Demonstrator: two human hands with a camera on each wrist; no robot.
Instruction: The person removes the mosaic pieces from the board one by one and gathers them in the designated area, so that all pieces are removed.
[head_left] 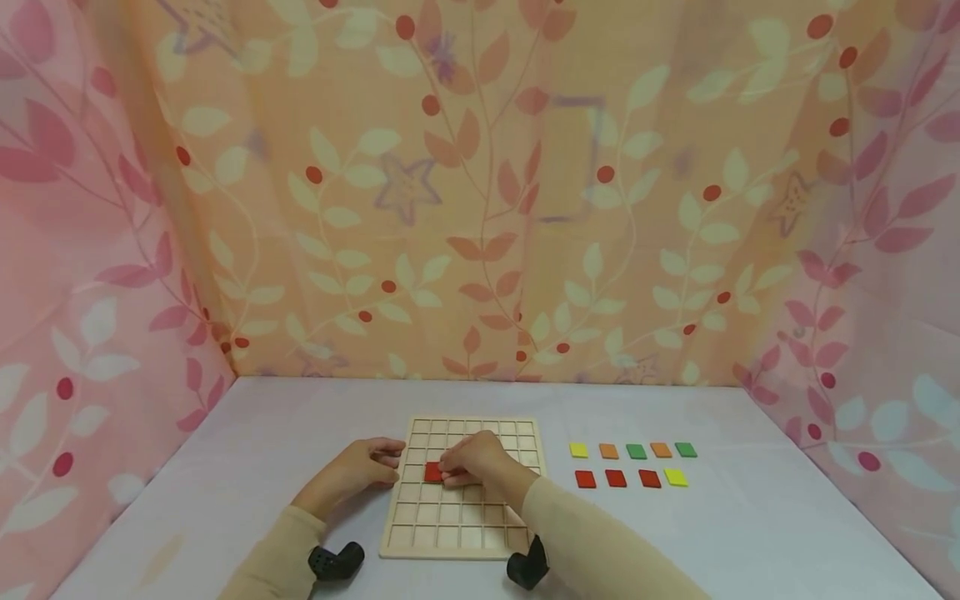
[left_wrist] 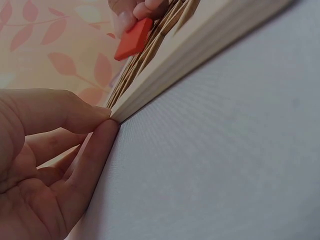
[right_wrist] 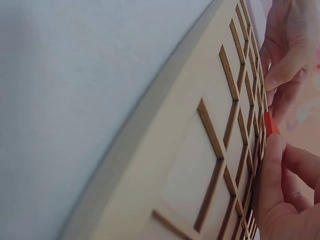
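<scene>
A light wooden board (head_left: 438, 552) with a grid of square recesses lies on the white table. My right hand (head_left: 487, 467) reaches over it and pinches a red square tile (head_left: 433, 472) between thumb and fingers. Seen from the left wrist, the red tile (left_wrist: 134, 40) is tilted against the grid; whether it sits in a recess I cannot tell. At the board's left edge, my left hand (head_left: 356, 473) pinches the rim with thumb and index finger, its other fingers curled below. In the right wrist view the red tile (right_wrist: 270, 124) is partly covered by fingertips.
Right of the board lie two rows of loose square tiles. The back row has yellow (head_left: 578, 450), orange (head_left: 608, 451) and green (head_left: 637, 451) ones; the front row has red tiles (head_left: 616, 478) and a yellow one (head_left: 676, 477). Patterned curtains (head_left: 480, 250) enclose the table.
</scene>
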